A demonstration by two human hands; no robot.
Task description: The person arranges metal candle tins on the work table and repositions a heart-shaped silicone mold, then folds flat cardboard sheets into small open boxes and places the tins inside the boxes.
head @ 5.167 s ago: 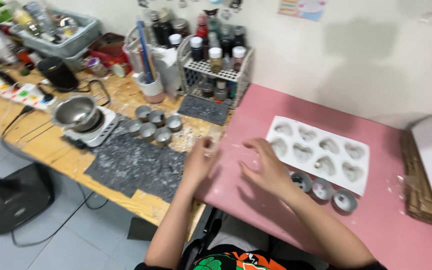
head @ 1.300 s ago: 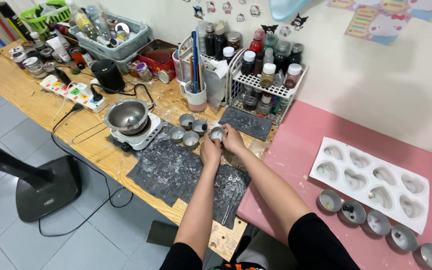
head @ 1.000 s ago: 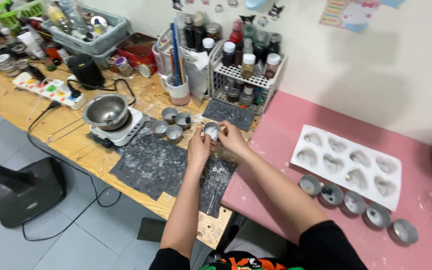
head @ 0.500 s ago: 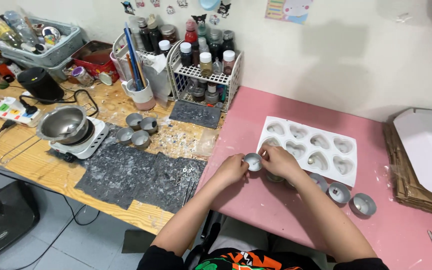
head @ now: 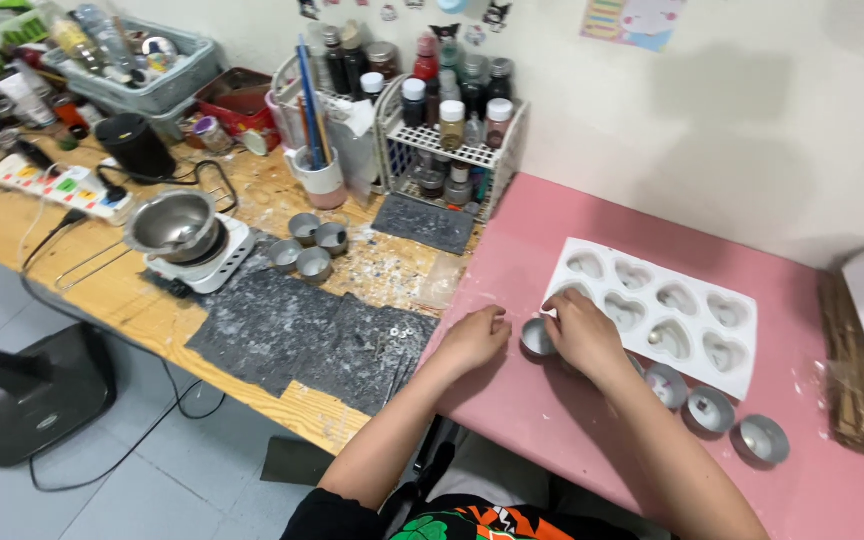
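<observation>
1. Pink table [head: 552,440] stands against a white wall, next to a cluttered wooden table [head: 102,300].
2. Left hand [head: 474,340] rests on the pink top, fingers curled, just beside a small metal tealight cup [head: 536,338]; grip on it cannot be told.
3. Right hand [head: 580,332] is closed over the cup's far side.
4. White heart-shaped mould tray [head: 664,310] lies just behind; three more empty cups [head: 712,410] sit along its near edge.

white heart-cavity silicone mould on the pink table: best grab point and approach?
Judging by its pose, grip the white heart-cavity silicone mould by its far right short edge, coming from the right. It lies flat, so only the thin rim offers a hold. That end is bare, while the right hand and small round metal cups crowd the near long edge.
</observation>
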